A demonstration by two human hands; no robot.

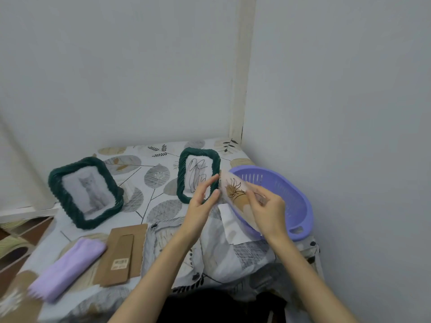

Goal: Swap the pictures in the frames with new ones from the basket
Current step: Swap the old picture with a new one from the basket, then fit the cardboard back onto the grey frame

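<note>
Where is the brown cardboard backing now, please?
In the head view, the brown cardboard backing lies flat on the table's near left, between the folded lilac cloth and the left forearm.

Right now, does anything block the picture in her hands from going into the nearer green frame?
Yes: the frame holds a line-drawing picture. The leaf picture, held by both hands, is beside it.

**Count of things on the table**

Two dark green woven frames stand toward the far edge of the table, each with one picture in it. One purple basket sits at the right edge. One loose picture is held up; one white sheet lies flat. One brown backing board and one lilac cloth lie near the left front corner
</note>
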